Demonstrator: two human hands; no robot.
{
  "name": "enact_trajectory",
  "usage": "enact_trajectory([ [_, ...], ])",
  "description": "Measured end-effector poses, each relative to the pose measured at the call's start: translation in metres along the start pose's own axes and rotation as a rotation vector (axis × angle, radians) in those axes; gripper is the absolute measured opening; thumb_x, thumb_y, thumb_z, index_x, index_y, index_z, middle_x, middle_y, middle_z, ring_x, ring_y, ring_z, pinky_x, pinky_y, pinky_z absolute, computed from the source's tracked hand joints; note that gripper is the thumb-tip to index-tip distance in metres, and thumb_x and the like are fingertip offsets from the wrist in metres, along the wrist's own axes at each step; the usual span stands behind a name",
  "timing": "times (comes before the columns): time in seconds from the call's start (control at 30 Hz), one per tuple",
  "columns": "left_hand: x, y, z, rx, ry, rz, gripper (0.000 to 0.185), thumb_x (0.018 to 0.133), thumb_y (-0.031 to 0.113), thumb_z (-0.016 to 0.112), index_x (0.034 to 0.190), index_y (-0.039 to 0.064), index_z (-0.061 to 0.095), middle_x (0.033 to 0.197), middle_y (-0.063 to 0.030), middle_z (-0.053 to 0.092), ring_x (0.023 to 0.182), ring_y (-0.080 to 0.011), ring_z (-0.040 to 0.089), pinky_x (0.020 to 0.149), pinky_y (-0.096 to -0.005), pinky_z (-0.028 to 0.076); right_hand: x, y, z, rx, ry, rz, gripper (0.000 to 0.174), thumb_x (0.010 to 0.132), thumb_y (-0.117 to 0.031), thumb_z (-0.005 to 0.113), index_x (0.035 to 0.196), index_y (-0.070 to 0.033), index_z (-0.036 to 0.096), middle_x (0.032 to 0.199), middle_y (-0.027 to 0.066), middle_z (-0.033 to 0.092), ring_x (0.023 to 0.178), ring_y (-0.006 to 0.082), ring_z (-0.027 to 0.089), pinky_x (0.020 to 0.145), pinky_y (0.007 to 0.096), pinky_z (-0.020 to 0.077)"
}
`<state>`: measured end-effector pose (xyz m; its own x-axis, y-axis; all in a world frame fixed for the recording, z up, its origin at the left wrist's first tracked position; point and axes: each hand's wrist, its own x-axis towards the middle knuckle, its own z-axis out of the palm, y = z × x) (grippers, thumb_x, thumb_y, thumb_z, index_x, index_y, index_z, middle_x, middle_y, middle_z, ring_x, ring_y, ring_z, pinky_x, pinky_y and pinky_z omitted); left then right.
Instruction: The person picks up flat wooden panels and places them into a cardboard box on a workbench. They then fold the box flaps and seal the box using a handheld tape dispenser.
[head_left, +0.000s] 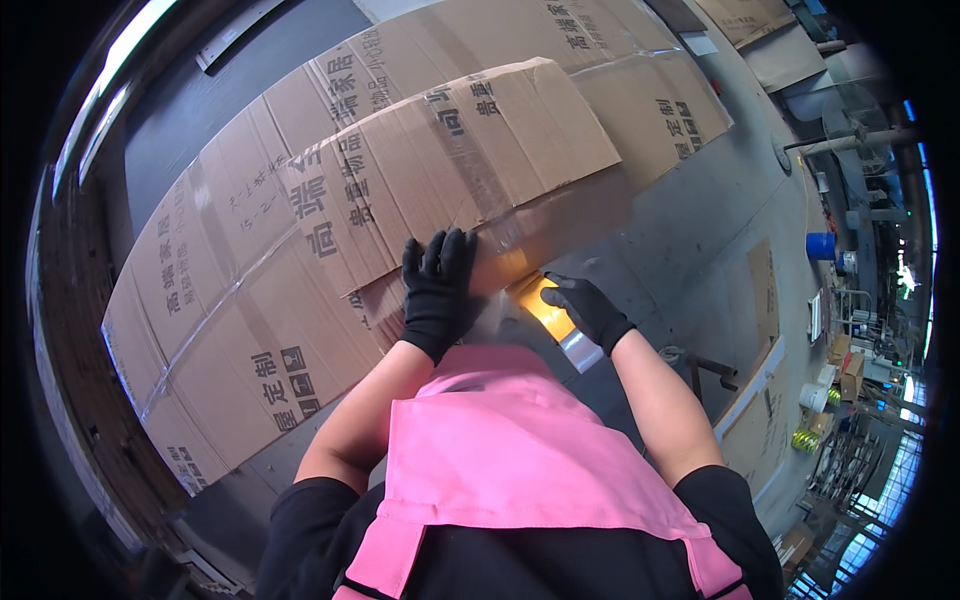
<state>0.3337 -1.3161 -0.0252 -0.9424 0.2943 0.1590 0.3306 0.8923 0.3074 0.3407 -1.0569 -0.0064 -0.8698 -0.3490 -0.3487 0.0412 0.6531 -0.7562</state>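
Observation:
A cardboard sheet (442, 157) with printed characters and strips of clear tape lies on larger flat cardboard (247, 202). My left hand (440, 289), in a black glove, rests with its palm side on the sheet's near edge, fingers pointing away from me. My right hand (587, 306), also gloved in black, grips a roll of packing tape (551, 311) that looks yellow and clear, just right of that edge. Clear tape shows along the sheet's side between the two hands; whether it is still joined to the roll is hard to tell.
Grey floor (675, 247) lies right of the cardboard. A metal stand (712, 371) and a white-edged board (757, 420) are at the lower right. Farther right are a blue bucket (820, 246), a white bucket (814, 397) and scattered workshop goods. A dark rail runs along the left.

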Motion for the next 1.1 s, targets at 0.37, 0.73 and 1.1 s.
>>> enact_trajectory([
  [0.37,0.219,-0.186,-0.009,-0.124,-0.254,-0.397,0.062,0.089,0.062,0.037,0.121,0.014,0.061,0.120,-0.0211,0.060,0.114,-0.0362,0.055,0.096,-0.0461,0.041,-0.077,0.002,-0.008,0.534,-0.048,0.304,0.053,0.094,-0.024,0.056,0.138,0.002,0.042,0.125,0.0148,0.058,0.110,0.0167,0.055,0.095,0.0283,0.0410],
  [0.73,0.161,-0.108,-0.008,0.028,-0.090,-0.336,0.056,0.091,0.057,0.038,0.101,0.011,0.068,0.101,-0.0156,0.066,0.092,-0.0345,0.064,0.081,-0.0459,0.049,-0.089,0.041,0.020,0.558,-0.048,0.470,0.065,0.092,-0.021,0.062,0.146,-0.003,0.031,0.145,0.0063,0.041,0.124,0.0118,0.043,0.102,0.0223,0.0318],
  [1.1,0.163,-0.114,0.001,0.048,-0.069,-0.310,0.054,0.092,0.056,0.037,0.111,0.014,0.065,0.103,-0.0181,0.066,0.093,-0.0359,0.064,0.082,-0.0465,0.049,-0.066,0.048,0.082,-0.230,0.176,0.232,0.047,0.081,-0.033,0.061,0.127,-0.025,0.053,0.093,0.0188,0.066,0.084,0.0396,0.063,0.077,0.0486,0.0490],
])
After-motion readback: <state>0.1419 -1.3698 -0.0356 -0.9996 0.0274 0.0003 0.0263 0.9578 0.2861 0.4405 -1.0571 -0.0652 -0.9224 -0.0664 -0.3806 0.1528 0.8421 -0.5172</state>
